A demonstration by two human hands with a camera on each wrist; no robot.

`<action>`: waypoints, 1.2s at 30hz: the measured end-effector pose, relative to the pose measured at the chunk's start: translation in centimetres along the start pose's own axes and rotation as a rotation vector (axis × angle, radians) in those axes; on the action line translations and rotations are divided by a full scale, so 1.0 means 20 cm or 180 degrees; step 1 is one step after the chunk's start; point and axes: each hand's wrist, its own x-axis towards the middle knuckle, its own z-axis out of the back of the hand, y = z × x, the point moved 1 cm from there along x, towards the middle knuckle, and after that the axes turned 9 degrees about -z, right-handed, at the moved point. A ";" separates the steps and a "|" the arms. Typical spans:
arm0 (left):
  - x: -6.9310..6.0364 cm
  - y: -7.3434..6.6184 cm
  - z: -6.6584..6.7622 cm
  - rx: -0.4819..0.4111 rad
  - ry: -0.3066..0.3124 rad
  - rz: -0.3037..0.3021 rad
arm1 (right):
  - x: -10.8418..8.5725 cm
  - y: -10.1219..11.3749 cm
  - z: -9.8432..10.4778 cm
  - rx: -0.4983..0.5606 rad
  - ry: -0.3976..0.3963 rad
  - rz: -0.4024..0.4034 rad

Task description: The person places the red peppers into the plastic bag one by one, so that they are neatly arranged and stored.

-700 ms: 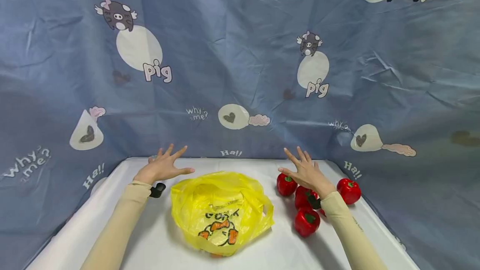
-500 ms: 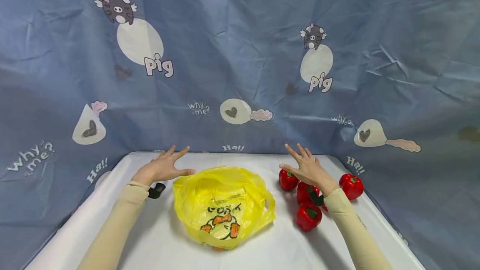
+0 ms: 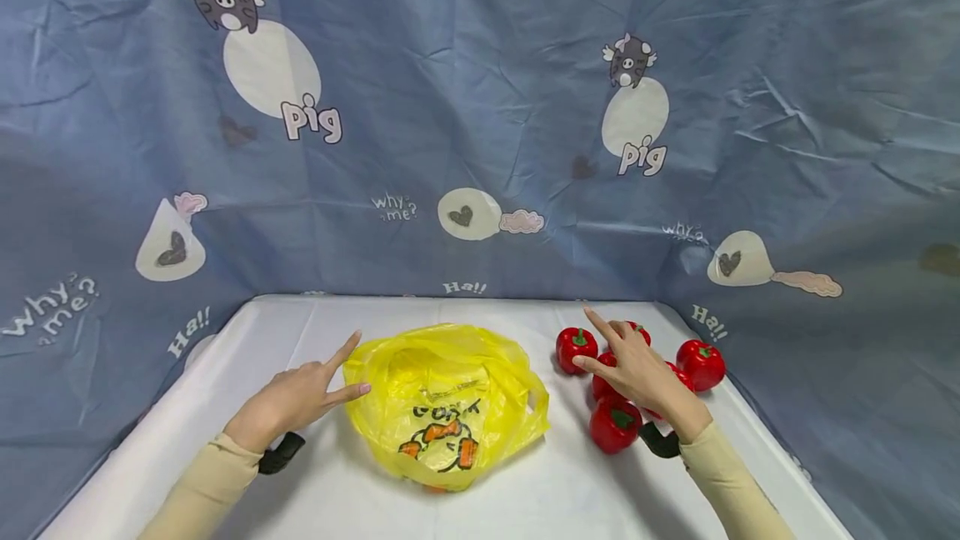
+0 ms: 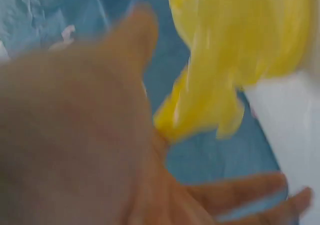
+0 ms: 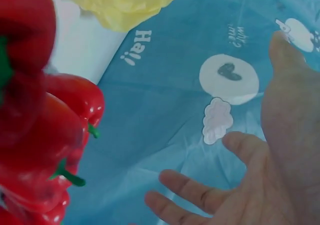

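Observation:
A yellow plastic bag [image 3: 442,407] with a cartoon print lies with its mouth spread in the middle of the white table. Beside its left edge is my left hand [image 3: 288,398], index finger and thumb extended towards the plastic; whether it touches the bag I cannot tell. In the left wrist view the yellow bag [image 4: 240,40] is close to the blurred hand. My right hand [image 3: 637,369] hovers over several red bell peppers [image 3: 615,426], holding none of them. The right wrist view has the peppers [image 5: 40,150] left of the spread fingers [image 5: 195,190].
One bell pepper [image 3: 701,365] sits apart near the table's right edge. A blue sheet [image 3: 480,123] with pig prints hangs behind and at both sides of the white table [image 3: 300,498]. Black straps [image 3: 281,453] are on both wrists.
Both hands have drawn back towards the person, the left one down beside the bag, the right one over the peppers. The head view has tilted slightly downward. Bag and peppers stay put.

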 end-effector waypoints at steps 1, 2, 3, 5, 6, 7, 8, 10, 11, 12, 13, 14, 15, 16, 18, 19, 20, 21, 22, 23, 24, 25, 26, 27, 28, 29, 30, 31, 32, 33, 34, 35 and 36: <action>-0.01 -0.01 -0.02 -0.0019 -0.0047 0.0004 | -0.02 -0.01 0.00 0.0018 -0.0009 -0.0057; -0.01 -0.02 -0.05 -0.0058 -0.0118 0.0010 | -0.05 -0.02 0.00 0.0037 -0.0014 -0.0105; -0.01 -0.02 -0.07 -0.0105 -0.0191 0.0026 | -0.07 -0.03 0.00 0.0063 -0.0022 -0.0153; -0.01 -0.03 -0.12 -0.0117 -0.0426 0.0057 | -0.12 -0.04 0.00 0.0107 -0.0053 -0.0225; -0.01 -0.03 -0.14 -0.0116 -0.0543 0.0064 | -0.14 -0.05 0.00 0.0123 -0.0084 -0.0237; -0.02 -0.03 -0.17 -0.0078 -0.0670 0.0052 | -0.16 -0.06 0.01 0.0132 -0.0116 -0.0250; -0.02 -0.03 -0.19 -0.0017 -0.0806 0.0035 | -0.18 -0.07 0.00 0.0159 -0.0126 -0.0270; -0.02 -0.03 -0.21 0.0206 -0.1065 -0.0014 | -0.21 -0.09 0.00 0.0197 -0.0127 -0.0314; -0.03 -0.03 -0.22 0.0336 -0.1180 -0.0062 | -0.23 -0.10 0.00 0.0213 -0.0124 -0.0335; -0.04 -0.03 -0.23 0.0448 -0.1285 -0.0126 | -0.25 -0.11 -0.01 0.0233 -0.0103 -0.0359; -0.05 -0.02 -0.24 0.0558 -0.1361 -0.0184 | -0.26 -0.12 -0.02 0.0264 -0.0073 -0.0398; -0.05 -0.02 -0.24 0.0624 -0.1398 -0.0234 | -0.28 -0.13 -0.02 0.0299 -0.0031 -0.0436; -0.05 -0.02 -0.25 0.0600 -0.1375 -0.0257 | -0.29 -0.14 -0.03 0.0323 -0.0015 -0.0457; -0.05 -0.02 -0.26 0.0544 -0.1310 -0.0272 | -0.31 -0.15 -0.04 0.0337 0.0018 -0.0481; -0.04 -0.02 -0.29 0.0307 -0.1127 -0.0252 | -0.33 -0.17 -0.07 0.0371 0.0072 -0.0530; -0.02 -0.02 -0.30 0.0125 -0.1009 -0.0207 | -0.34 -0.18 -0.09 0.0369 0.0084 -0.0547; -0.01 -0.01 -0.32 -0.0078 -0.0915 -0.0155 | -0.35 -0.18 -0.10 0.0348 0.0100 -0.0551; 0.01 -0.01 -0.34 -0.0276 -0.0848 -0.0104 | -0.35 -0.19 -0.12 0.0335 0.0115 -0.0565; 0.03 0.00 -0.35 -0.0405 -0.0828 -0.0083 | -0.35 -0.19 -0.14 0.0320 0.0133 -0.0567; 0.04 0.00 -0.36 -0.0525 -0.0820 -0.0066 | -0.35 -0.20 -0.15 0.0308 0.0127 -0.0568; 0.05 0.01 -0.37 -0.0649 -0.0818 -0.0058 | -0.35 -0.20 -0.16 0.0309 0.0130 -0.0565; 0.05 0.02 -0.38 -0.0732 -0.0834 -0.0067 | -0.34 -0.20 -0.18 0.0318 0.0127 -0.0565; 0.06 0.02 -0.39 -0.0792 -0.0853 -0.0066 | -0.34 -0.21 -0.19 0.0322 0.0135 -0.0570; 0.06 0.03 -0.40 -0.0833 -0.0871 -0.0070 | -0.34 -0.21 -0.20 0.0342 0.0145 -0.0565; 0.06 0.03 -0.41 -0.0876 -0.0880 -0.0064 | -0.34 -0.21 -0.21 0.0364 0.0147 -0.0563; 0.06 0.03 -0.42 -0.0924 -0.0882 -0.0052 | -0.34 -0.22 -0.23 0.0385 0.0155 -0.0559; 0.06 0.04 -0.42 -0.0958 -0.0902 -0.0049 | -0.34 -0.22 -0.24 0.0414 0.0170 -0.0560; 0.06 0.04 -0.43 -0.0968 -0.0918 -0.0044 | -0.33 -0.23 -0.25 0.0431 0.0187 -0.0560; 0.06 0.04 -0.43 -0.0986 -0.0927 -0.0033 | -0.33 -0.23 -0.25 0.0454 0.0199 -0.0564; 0.05 0.04 -0.43 -0.0994 -0.0944 -0.0030 | -0.33 -0.23 -0.26 0.0492 0.0208 -0.0568; 0.05 0.04 -0.43 -0.1004 -0.0952 -0.0022 | -0.32 -0.24 -0.27 0.0526 0.0216 -0.0590; 0.05 0.04 -0.43 -0.1011 -0.0958 -0.0014 | -0.32 -0.24 -0.28 0.0550 0.0220 -0.0615; 0.06 0.05 -0.43 -0.0999 -0.0969 -0.0015 | -0.32 -0.24 -0.28 0.0584 0.0219 -0.0651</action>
